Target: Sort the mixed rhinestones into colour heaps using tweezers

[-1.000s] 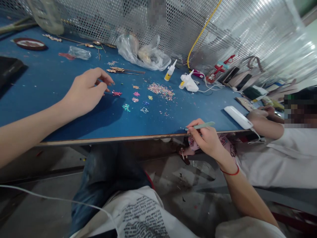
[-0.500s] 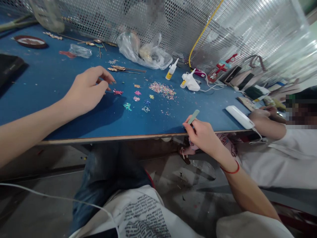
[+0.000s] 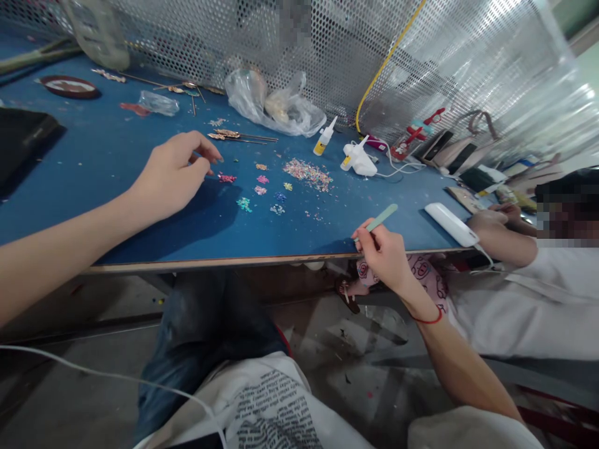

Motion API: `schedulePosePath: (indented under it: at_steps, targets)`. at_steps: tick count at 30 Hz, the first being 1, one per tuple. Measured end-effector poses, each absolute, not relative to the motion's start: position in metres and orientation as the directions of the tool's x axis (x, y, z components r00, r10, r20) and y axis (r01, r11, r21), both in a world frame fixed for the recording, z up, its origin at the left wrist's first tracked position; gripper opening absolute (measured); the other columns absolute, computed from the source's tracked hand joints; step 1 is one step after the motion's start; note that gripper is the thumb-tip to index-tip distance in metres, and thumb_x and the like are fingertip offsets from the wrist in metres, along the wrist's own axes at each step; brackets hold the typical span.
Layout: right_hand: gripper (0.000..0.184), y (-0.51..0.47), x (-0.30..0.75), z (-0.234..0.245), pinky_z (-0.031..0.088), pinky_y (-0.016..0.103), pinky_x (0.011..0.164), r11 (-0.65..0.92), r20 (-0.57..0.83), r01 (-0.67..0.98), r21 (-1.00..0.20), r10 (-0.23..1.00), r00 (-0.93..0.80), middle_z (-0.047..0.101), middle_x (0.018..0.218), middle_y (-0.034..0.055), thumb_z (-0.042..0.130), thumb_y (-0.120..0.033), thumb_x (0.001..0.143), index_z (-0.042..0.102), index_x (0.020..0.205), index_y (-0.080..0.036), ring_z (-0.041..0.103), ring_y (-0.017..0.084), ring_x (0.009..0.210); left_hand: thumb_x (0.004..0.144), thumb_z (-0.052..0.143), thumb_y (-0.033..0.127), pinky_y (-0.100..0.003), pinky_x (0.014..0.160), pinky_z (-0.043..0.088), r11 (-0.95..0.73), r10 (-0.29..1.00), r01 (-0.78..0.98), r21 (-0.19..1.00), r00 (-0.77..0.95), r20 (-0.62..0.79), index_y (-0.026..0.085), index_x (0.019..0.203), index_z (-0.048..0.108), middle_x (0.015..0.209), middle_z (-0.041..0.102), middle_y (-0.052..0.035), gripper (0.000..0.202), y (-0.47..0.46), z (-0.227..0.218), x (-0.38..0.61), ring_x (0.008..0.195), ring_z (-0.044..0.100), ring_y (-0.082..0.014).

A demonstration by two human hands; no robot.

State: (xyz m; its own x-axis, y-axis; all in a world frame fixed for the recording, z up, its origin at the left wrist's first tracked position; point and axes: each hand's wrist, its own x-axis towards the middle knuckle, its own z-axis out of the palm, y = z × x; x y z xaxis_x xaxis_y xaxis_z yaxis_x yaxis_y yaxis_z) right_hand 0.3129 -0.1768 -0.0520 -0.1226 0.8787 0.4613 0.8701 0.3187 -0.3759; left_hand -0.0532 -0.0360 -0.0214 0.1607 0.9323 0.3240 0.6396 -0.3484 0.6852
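Note:
My left hand (image 3: 171, 174) rests on the blue table (image 3: 93, 156), fingers curled in a pinch beside a small pink sequin cluster (image 3: 227, 178); what it pinches is too small to name. My right hand (image 3: 386, 252) is at the table's front edge, closed on pale green tweezers (image 3: 381, 217) that point up and to the right. Several small coloured sequin clusters (image 3: 262, 190) lie between the hands, and a bigger loose pile of sequins (image 3: 306, 173) lies farther back.
A glue bottle (image 3: 322, 137), white glue gun (image 3: 358, 159), plastic bags (image 3: 276, 106) and metal hair sticks (image 3: 241, 135) lie by the perforated metal screen (image 3: 327, 43). A black tray (image 3: 23, 134) sits at left. Another person in white (image 3: 538, 293) works at right, near a white device (image 3: 452, 223).
My right hand turned the green tweezers from lying level to pointing up-right and stayed at the table edge. My left hand barely moved.

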Motion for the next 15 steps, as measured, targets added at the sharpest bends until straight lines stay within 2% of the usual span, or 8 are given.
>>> schedulePosePath:
  at_steps: [2,4,11,15]
  targets:
    - [0.044,-0.1774,0.3153,-0.0498,0.04,0.028,0.05,0.282,0.401,0.835,-0.473,0.913,-0.081,0.059,0.059,-0.0001,0.041,-0.056,0.107,0.058,0.086,-0.021,0.054,0.014,0.047,0.089,0.046,0.016,-0.039,0.097,0.052,-0.351,0.932,0.641,0.683,0.167,0.322,0.019,0.103,0.067,0.103,0.066,-0.002,0.026,-0.0352,-0.0227,-0.0533,0.082,0.064,-0.0139]
    - [0.045,-0.1787,0.3154,-0.0471,0.041,0.028,0.051,0.28,0.379,0.833,-0.477,0.921,-0.093,0.06,0.061,0.0001,0.042,-0.059,0.106,0.058,0.087,-0.021,0.056,0.014,0.049,0.089,0.046,0.016,-0.041,0.098,0.053,-0.354,0.931,0.643,0.679,0.169,0.324,0.019,0.103,0.067,0.103,0.066,-0.0017,0.026,-0.0344,-0.0239,-0.0537,0.082,0.065,-0.0139]
    - [0.035,-0.1818,0.3112,-0.0437,0.047,0.031,0.057,0.369,0.429,0.899,-0.235,0.869,-0.245,0.067,0.073,0.0039,0.039,-0.047,0.109,0.055,0.089,-0.023,0.062,0.018,0.057,0.089,0.045,0.017,-0.042,0.1,0.053,-0.354,0.93,0.64,0.682,0.162,0.33,0.019,0.104,0.068,0.102,0.065,-0.0011,0.027,-0.0332,-0.0254,-0.0549,0.082,0.065,-0.0134]
    - [0.039,-0.1787,0.3107,-0.0465,0.052,0.034,0.065,0.471,0.479,0.881,-0.055,0.786,-0.391,0.071,0.083,0.0082,0.032,-0.044,0.111,0.055,0.088,-0.022,0.067,0.021,0.068,0.089,0.045,0.015,-0.041,0.1,0.053,-0.337,0.937,0.645,0.686,0.156,0.313,0.019,0.104,0.068,0.101,0.065,-0.0008,0.028,-0.035,-0.0226,-0.0537,0.08,0.064,-0.0122]
